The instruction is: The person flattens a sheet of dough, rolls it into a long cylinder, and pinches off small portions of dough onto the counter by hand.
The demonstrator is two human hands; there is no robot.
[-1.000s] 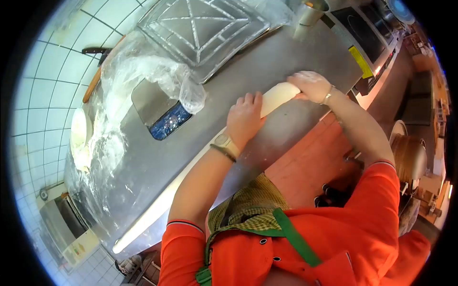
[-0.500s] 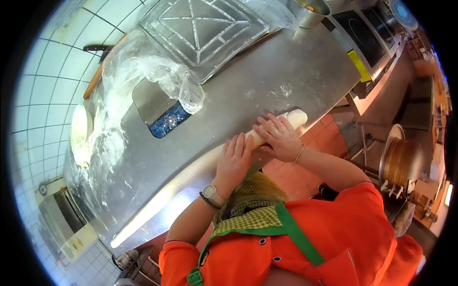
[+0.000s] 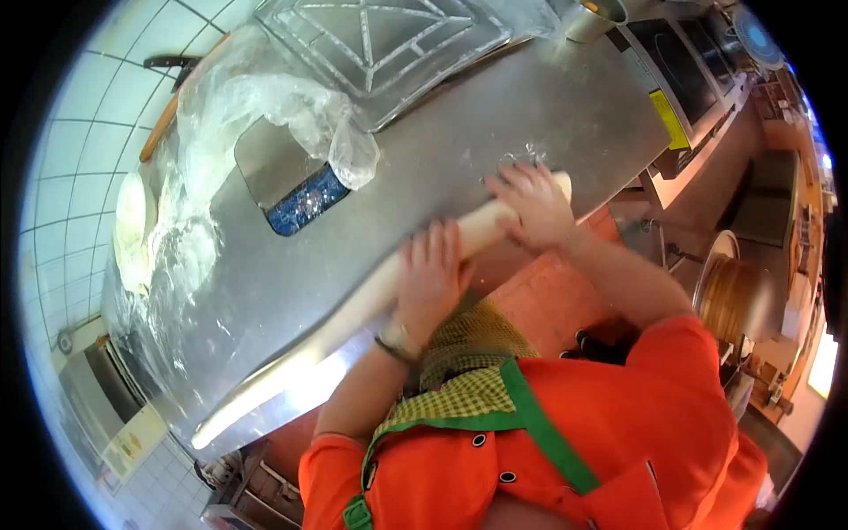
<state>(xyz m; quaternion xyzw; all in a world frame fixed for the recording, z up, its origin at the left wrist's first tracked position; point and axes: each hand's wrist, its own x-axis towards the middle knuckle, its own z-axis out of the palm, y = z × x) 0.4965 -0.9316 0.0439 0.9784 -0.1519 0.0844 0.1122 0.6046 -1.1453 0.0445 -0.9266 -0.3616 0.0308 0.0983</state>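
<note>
A long pale roll of dough [image 3: 353, 306] lies diagonally over the metal table, thin at the lower left and thicker toward the upper right. My left hand [image 3: 433, 274] rests on its middle part, palm down with the fingers stretched out. Near the upper right end, my right hand [image 3: 534, 205] lies over the dough, its fingers spread and slightly blurred. The rounded end of the dough shows just past my right hand. Neither hand is wrapped round the dough.
A metal scraper plate [image 3: 274, 163] with a blue patterned part [image 3: 307, 200] lies beyond the dough. Crumpled clear plastic [image 3: 291, 106] is beside it. Farther back are a metal tray [image 3: 397, 44], a metal pot [image 3: 590, 19], a knife [image 3: 172, 62] and a cooktop [image 3: 673, 66].
Both hands first came closer together on the dough, then my right hand moved up and right. The dough's right end, gripped by my right hand a second ago, now lies under its spread fingers.
</note>
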